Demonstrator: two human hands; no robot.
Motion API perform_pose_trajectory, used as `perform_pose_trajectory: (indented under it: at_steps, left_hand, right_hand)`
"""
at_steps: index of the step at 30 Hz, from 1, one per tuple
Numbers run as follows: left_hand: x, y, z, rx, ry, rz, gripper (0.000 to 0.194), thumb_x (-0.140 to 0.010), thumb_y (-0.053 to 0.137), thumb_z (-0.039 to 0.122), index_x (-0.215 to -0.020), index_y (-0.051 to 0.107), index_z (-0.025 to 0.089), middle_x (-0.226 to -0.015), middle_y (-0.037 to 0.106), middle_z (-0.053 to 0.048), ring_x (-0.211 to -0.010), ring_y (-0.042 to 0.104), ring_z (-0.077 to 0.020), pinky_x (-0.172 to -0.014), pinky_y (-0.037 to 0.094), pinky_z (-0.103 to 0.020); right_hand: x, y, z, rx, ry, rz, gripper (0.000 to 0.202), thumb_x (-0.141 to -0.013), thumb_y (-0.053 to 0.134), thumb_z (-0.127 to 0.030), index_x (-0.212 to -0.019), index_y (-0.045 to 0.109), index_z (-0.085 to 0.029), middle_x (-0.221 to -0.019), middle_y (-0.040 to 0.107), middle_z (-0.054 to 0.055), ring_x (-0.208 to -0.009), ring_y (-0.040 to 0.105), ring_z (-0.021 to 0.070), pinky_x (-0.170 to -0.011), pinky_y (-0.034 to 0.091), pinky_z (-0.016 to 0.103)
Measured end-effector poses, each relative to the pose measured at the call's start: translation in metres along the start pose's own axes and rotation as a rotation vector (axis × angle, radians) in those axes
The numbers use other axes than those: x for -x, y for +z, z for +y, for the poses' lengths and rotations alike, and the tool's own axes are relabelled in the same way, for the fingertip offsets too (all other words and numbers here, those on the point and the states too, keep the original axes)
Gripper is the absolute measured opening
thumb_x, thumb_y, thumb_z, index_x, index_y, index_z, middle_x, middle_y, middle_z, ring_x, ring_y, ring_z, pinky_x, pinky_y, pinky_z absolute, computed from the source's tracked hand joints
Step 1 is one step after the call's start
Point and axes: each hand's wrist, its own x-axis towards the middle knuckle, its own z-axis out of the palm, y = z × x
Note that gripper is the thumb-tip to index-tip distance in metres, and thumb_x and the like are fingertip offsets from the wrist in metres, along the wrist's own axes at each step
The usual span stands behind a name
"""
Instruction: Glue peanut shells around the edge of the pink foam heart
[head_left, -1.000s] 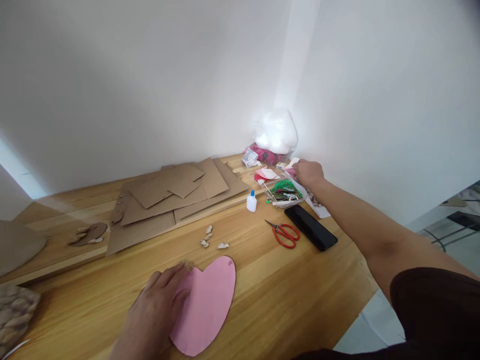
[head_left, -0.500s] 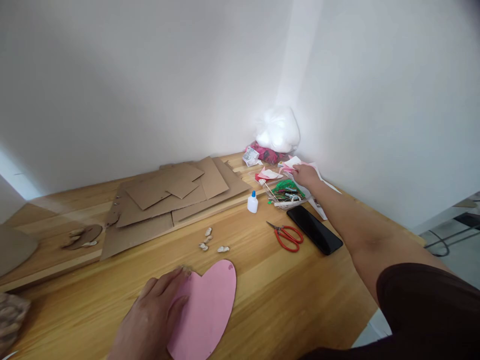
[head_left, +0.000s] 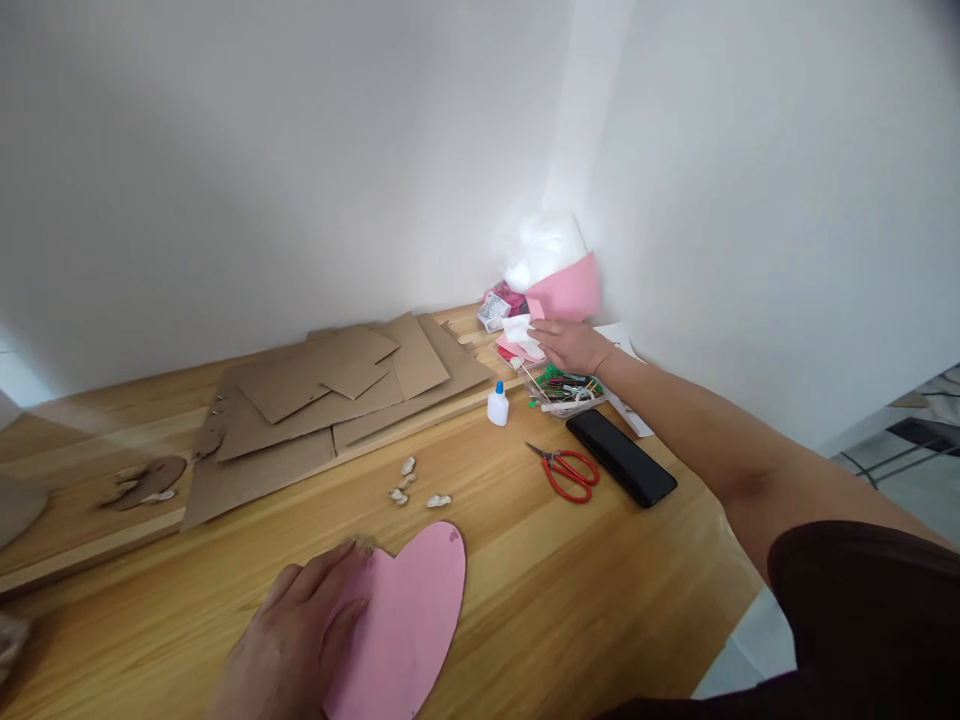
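Note:
A pink heart-shaped cutout (head_left: 416, 620) lies at the front of the wooden table. My left hand (head_left: 300, 625) grips its left side, with the thumb on its face. At the far right corner my right hand (head_left: 574, 345) is closed on a pink sheet (head_left: 566, 287), which stands up behind the fingers. White and pink scraps (head_left: 517, 330) lie by the fingertips. Just below my right hand is a clear packet of small green and metallic items (head_left: 570, 390). The fingertips of my right hand are partly hidden among the scraps.
Red-handled scissors (head_left: 566, 472) and a black phone (head_left: 621, 458) lie nearer me. A white glue bottle (head_left: 498, 404) stands upright, and peanut-like pieces (head_left: 405, 482) lie to its left. Cardboard sheets (head_left: 300, 400) are stacked along the wall. A bag of white stuffing (head_left: 541, 250) sits in the corner.
My right hand has moved left over the scraps, and the pink sheet now rises in front of the stuffing bag. My left hand stays on the heart; the view has shifted slightly.

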Motion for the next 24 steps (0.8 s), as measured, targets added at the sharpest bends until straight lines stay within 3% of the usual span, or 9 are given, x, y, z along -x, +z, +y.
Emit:
perform_pose_trajectory:
  at_steps: [4,7,11,16,19,24]
  left_hand:
    - [-0.001,-0.006,0.005,-0.002,-0.012,-0.060,0.045,-0.091,0.048,0.029,-0.129,0.070,0.036,-0.140,0.067,0.002,-0.118,0.064,-0.0271,-0.103,0.055,-0.044]
    - [-0.002,-0.007,0.006,0.001,-0.014,-0.047,0.044,-0.091,0.048,0.029,-0.129,0.069,0.036,-0.139,0.067,0.002,-0.118,0.064,-0.0270,-0.103,0.055,-0.043]
    - [0.000,0.000,0.001,0.013,0.013,0.002,0.042,-0.092,0.048,0.032,-0.128,0.069,0.035,-0.136,0.069,0.001,-0.116,0.065,-0.0269,-0.103,0.055,-0.042]
    - [0.003,0.006,-0.003,0.014,0.062,0.052,0.045,-0.091,0.049,0.029,-0.132,0.067,0.033,-0.138,0.067,-0.001,-0.116,0.064,-0.0272,-0.101,0.056,-0.043]
    - [0.004,0.004,-0.002,0.004,0.099,0.047,0.048,-0.090,0.048,0.024,-0.133,0.067,0.032,-0.140,0.066,-0.001,-0.114,0.065,-0.0265,-0.099,0.056,-0.043]
    - [0.003,0.001,-0.001,-0.009,0.099,0.072,0.044,-0.092,0.047,0.027,-0.130,0.069,0.033,-0.137,0.068,0.000,-0.112,0.067,-0.0258,-0.093,0.059,-0.040]
  right_hand:
    - [0.011,0.013,0.005,-0.036,-0.163,0.040,0.045,-0.096,0.044,-0.025,-0.133,0.065,-0.008,-0.141,0.062,0.021,-0.130,0.059,0.0291,-0.112,0.045,0.048]
    - [0.022,0.019,0.011,-0.087,-0.094,0.077,0.041,-0.097,0.044,-0.028,-0.123,0.071,-0.010,-0.132,0.068,0.020,-0.127,0.062,0.0281,-0.114,0.045,0.047]
    - [0.027,0.025,0.008,-0.099,0.044,0.157,0.044,-0.099,0.039,-0.026,-0.129,0.067,-0.010,-0.136,0.066,0.020,-0.131,0.060,0.0285,-0.113,0.046,0.050]
    - [0.018,0.030,-0.003,-0.154,0.074,0.139,0.042,-0.095,0.047,-0.029,-0.126,0.070,-0.014,-0.139,0.067,0.013,-0.130,0.061,0.0242,-0.114,0.048,0.040]
    - [0.016,0.031,-0.002,-0.164,0.209,0.196,0.046,-0.097,0.042,-0.029,-0.132,0.067,-0.013,-0.143,0.063,0.014,-0.135,0.057,0.0250,-0.117,0.044,0.041]
    - [0.022,0.034,0.007,-0.156,0.561,0.256,0.052,-0.098,0.033,-0.027,-0.136,0.061,-0.007,-0.145,0.060,0.022,-0.138,0.052,0.0331,-0.116,0.041,0.051]
